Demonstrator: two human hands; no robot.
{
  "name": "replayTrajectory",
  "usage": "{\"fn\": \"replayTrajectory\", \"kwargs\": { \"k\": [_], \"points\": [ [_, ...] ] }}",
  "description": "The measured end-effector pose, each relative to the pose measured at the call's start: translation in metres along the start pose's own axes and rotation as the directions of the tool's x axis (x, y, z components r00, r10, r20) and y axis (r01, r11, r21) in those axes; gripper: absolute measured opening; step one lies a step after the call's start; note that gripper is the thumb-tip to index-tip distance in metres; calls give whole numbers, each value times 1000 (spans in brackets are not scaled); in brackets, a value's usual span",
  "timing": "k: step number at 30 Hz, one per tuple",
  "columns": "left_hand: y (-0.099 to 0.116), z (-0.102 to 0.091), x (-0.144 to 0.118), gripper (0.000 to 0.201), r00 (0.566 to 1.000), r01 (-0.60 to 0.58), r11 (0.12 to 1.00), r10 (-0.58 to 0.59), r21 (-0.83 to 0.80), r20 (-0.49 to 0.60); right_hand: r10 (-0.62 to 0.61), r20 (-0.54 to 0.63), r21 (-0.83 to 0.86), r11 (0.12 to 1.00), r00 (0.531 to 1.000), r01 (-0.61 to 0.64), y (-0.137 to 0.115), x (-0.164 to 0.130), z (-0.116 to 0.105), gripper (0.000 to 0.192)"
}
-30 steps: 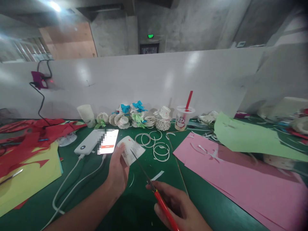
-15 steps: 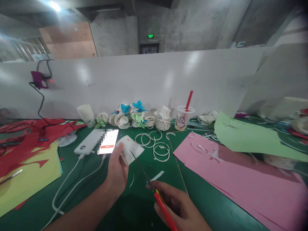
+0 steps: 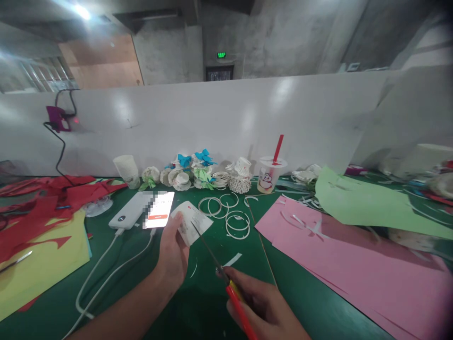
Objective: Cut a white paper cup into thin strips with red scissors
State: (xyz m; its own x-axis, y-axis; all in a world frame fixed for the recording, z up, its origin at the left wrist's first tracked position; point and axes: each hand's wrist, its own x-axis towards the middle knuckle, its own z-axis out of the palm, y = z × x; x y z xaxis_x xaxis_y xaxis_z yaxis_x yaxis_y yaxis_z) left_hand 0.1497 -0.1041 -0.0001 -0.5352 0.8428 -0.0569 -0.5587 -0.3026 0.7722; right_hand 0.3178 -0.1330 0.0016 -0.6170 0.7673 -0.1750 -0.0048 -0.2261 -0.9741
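far left: red and yellow paper sheets (image 3: pixel 38 236), then a power bank (image 3: pixel 128 216) and lit phone (image 3: pixel 159 215) on the green table (image 3: pixel 198 302). left hand (image 3: pixel 173 255) is closed round the near end of a flattened paper cup piece (image 3: pixel 193 223), thumb on top, lifted just above the table. the piece lies up and right of that hand, long axis running far-right. right hand (image 3: pixel 262 307) is curled on the red handles of the scissors (image 3: pixel 212 255); blades look nearly shut and slant far-left, tip touching the piece's right edge. left hand is nearer. white paper rings (image 3: pixel 230 215) just beyond, pink sheet (image 3: pixel 347 255) right.
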Motion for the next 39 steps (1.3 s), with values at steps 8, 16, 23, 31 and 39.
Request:
{"fn": "replayTrajectory", "kwargs": {
  "k": [8,16,23,31,39],
  "points": [
    [1,0,0,29,1000,-12,1000,12,-10,25,-9,70,-119,993,997,18,-1,0,-7,46],
    [-3,-4,1,35,999,-36,999,35,25,42,14,-18,-87,996,1000,-15,1,-1,-5,44],
    [-6,-8,-1,44,996,-26,997,20,70,81,0,-14,-75,997,1000,-1,1,0,-2,44],
    [-6,-10,-1,41,995,-10,998,4,57,101,9,38,-29,1000,999,-8,-3,1,-4,39],
    [-5,-7,0,42,996,-4,999,-1,53,92,29,23,-42,999,999,-28,-8,-2,-1,50]
  ]
}}
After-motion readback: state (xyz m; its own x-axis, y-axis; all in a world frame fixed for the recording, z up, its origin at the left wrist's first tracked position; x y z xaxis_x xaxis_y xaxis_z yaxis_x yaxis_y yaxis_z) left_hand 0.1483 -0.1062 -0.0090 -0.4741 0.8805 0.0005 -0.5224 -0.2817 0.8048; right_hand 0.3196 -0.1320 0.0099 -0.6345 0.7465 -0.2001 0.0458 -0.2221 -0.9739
